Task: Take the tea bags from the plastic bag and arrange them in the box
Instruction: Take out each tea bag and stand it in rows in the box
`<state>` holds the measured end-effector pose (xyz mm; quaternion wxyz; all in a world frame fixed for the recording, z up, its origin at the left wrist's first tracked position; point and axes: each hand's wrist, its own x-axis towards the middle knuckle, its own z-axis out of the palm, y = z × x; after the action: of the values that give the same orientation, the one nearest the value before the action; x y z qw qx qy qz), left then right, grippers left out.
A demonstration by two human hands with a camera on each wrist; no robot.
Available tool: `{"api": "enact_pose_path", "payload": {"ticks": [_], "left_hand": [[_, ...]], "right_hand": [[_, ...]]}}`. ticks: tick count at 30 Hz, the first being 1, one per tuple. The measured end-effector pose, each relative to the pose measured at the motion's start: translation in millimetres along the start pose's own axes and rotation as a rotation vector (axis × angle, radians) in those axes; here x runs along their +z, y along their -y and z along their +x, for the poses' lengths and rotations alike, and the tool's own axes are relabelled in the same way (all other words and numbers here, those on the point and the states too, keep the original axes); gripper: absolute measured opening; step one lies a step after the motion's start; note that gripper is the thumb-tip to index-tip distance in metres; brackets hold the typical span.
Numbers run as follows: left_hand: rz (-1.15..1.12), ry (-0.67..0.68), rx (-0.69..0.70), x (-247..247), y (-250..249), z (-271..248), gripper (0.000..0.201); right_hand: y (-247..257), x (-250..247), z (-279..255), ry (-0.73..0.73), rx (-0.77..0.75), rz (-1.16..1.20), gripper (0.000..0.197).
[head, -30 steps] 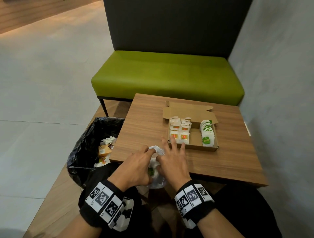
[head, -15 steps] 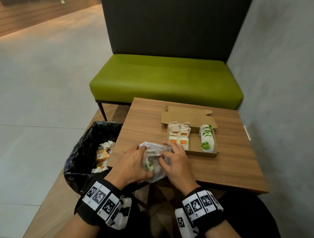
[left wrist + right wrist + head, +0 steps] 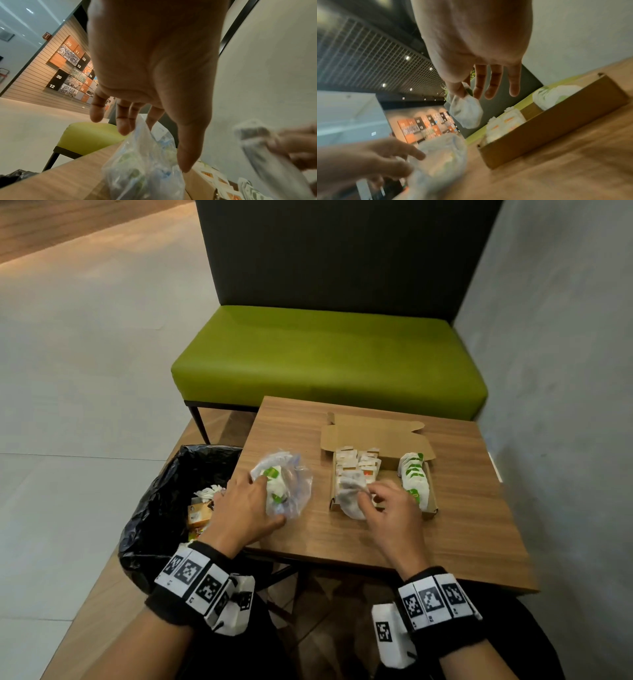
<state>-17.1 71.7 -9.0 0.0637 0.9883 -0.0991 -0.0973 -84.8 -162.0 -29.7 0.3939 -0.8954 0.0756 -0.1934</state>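
Two hands at work, each with its own job. My left hand (image 3: 245, 510) clamps the plastic bag (image 3: 286, 484) against the table (image 3: 455, 529), thumb and fingers curled round the crumpled film so the mouth stays put and the bag does not slide. Green-and-white tea bags show through the clear plastic, so it is not yet emptied.

My right hand (image 3: 390, 510) pinches one tea bag (image 3: 352, 494) between thumb and forefinger, other fingers loose and spread. The pinch is at the top edge so the pouch hangs free below, easy to drop in edge-first. It hangs over the near left corner of the box (image 3: 432, 510), not yet set down. The pouch is pale, soft and limp, greyish-white; the wrist view is blurred, so I cannot be sure of a tag or string.

Farther on, inside the box: rows of tea bags with orange tags (image 3: 359, 462) stand packed at the left, a row with green tags (image 3: 414, 477) along the right wall, bare cardboard between. Lid flap folded back, away from me.

Left of the table, a bin with a black liner (image 3: 161, 501). Beyond, a green bench (image 3: 325, 357).
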Motion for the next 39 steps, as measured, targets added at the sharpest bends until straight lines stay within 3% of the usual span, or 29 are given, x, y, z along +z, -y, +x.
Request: {"api": "enact_pose_path", "payload": {"ticks": [3,6,10,13,17,19,21,24,28,33,39], "left_hand": [[0.034,0.01,-0.021,1.8,-0.2,0.0,0.069],[0.03,-0.031,-0.019,5.1,-5.4,-1.9,0.06],[-0.015,-0.114,-0.033,8.3,-11.8,-4.9,0.056],[-0.064,-0.251,-0.003,8.0,-20.2,-9.5,0.047],[-0.208,-0.444,0.192,13.7,-43.6,-21.3,0.032],[-0.287,-0.343,0.365,19.7,-58.1,-26.6,0.029],[-0.282,-0.121,0.492,31.8,-72.1,-26.7,0.031],[-0.206,0.051,0.515,56.6,-88.7,-21.1,0.04],[-0.29,0.01,0.405,79.1,-99.7,-8.9,0.032],[-0.301,-0.007,0.297,92.8,-102.2,-1.1,0.024],[-0.404,-0.059,0.253,96.3,-97.3,-7.3,0.015]], "right_hand": [[-16.2,0.3,-7.3,0.093,-0.075,-0.424,0.018],[-23.2,8.8,-16.4,0.162,-0.148,-0.689,0.015],[-26.0,17.6,-26.6,0.294,-0.198,-0.804,0.011],[-25.0,17.7,-32.6,0.387,-0.211,-0.832,0.015],[-27.3,12.5,-38.1,0.521,-0.189,-0.803,0.037],[-27.2,7.3,-39.3,0.55,-0.124,-0.725,0.042],[-28.3,0.8,-38.3,0.547,-0.039,-0.614,0.04],[-33.2,-11.8,-31.1,0.456,0.129,-0.409,0.027],[-42.9,-19.2,-22.4,0.357,0.276,-0.381,0.019],[-39.1,-6.8,-28.6,0.386,0.271,-0.431,0.022],[-36.5,-2.0,-37.2,0.359,0.29,-0.318,0.023]]}}
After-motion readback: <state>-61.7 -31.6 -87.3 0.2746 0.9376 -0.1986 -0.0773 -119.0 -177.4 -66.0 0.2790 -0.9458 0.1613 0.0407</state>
